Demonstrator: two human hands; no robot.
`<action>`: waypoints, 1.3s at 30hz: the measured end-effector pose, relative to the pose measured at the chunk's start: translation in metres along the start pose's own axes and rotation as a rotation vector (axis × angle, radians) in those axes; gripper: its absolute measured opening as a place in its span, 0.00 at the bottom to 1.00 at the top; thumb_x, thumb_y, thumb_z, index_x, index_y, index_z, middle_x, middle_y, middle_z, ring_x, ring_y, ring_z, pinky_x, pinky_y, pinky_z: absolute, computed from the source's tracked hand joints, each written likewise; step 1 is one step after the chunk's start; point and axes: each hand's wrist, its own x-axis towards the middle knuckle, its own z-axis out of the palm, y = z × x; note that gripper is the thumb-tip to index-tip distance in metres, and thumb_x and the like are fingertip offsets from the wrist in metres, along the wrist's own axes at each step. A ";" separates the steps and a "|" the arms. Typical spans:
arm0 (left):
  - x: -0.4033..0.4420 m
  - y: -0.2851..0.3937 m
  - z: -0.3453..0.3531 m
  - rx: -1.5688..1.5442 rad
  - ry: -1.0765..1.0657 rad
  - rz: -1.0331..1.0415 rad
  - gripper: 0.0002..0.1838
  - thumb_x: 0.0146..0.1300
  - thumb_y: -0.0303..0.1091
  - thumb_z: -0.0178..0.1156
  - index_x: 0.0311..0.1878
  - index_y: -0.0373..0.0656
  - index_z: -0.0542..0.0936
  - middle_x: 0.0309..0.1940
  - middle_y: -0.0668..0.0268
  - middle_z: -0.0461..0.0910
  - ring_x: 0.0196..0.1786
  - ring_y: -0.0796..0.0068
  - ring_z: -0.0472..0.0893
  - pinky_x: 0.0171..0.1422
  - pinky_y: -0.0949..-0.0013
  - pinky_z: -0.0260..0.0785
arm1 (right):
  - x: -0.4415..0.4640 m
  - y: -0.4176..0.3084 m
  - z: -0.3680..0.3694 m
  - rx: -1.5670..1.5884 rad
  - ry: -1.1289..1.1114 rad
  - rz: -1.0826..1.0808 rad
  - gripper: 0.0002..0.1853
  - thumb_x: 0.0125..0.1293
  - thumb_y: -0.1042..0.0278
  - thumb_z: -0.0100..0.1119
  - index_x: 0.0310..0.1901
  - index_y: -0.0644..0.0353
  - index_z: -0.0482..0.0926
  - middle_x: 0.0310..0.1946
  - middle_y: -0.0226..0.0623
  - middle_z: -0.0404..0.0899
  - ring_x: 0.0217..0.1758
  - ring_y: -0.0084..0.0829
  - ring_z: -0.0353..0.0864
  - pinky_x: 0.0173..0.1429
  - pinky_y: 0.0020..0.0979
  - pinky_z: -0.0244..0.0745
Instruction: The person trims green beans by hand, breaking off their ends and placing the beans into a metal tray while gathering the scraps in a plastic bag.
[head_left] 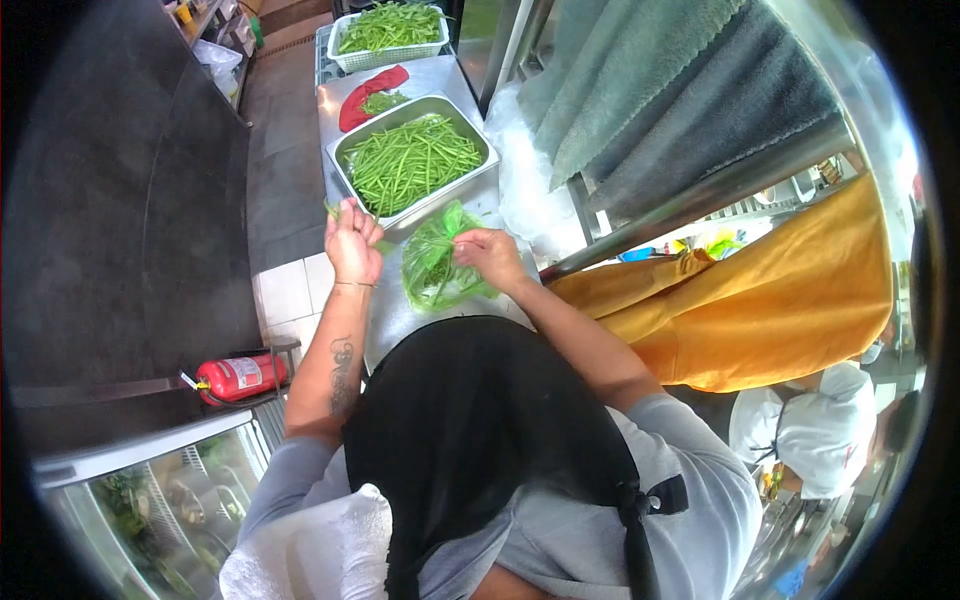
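Note:
My left hand [353, 243] is closed in front of the near left corner of a metal pan [490, 160], with a bit of green at its fingertips, too small to make out fully. The pan holds many green beans [412, 163]. My right hand [487, 256] pinches the side of a thin green plastic bag [435, 262], which stands on the metal table [395, 325] just in front of the pan. Small green pieces show through the bag's wall.
Behind the pan lie a red cloth [368, 97] and a small pile of greens. A white basket [388, 58] of greens stands farther back. Grey and orange cloths [790, 290] hang at right. A fire extinguisher [240, 377] is at lower left; a person in white [825, 430] is at right.

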 end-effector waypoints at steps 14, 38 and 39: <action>-0.055 -0.015 0.053 1.615 -0.622 0.279 0.12 0.64 0.38 0.74 0.50 0.52 0.91 0.42 0.53 0.89 0.45 0.47 0.88 0.49 0.52 0.82 | -0.021 -0.050 -0.007 -0.201 0.052 -0.234 0.06 0.74 0.70 0.70 0.48 0.60 0.89 0.40 0.36 0.93 0.38 0.24 0.88 0.46 0.31 0.82; -0.059 -0.053 0.023 0.786 -0.119 -0.242 0.12 0.63 0.31 0.77 0.46 0.33 0.90 0.34 0.66 0.90 0.34 0.84 0.82 0.40 0.73 0.76 | 0.000 -0.002 -0.005 0.256 0.014 0.031 0.05 0.77 0.72 0.64 0.49 0.62 0.86 0.38 0.26 0.85 0.37 0.19 0.78 0.46 0.28 0.77; -0.060 -0.049 0.025 0.860 -0.132 -0.244 0.11 0.64 0.29 0.77 0.45 0.34 0.90 0.34 0.67 0.90 0.34 0.84 0.81 0.40 0.74 0.75 | -0.003 -0.013 -0.006 0.135 -0.008 -0.041 0.06 0.76 0.72 0.65 0.50 0.62 0.87 0.39 0.28 0.86 0.37 0.19 0.78 0.46 0.28 0.77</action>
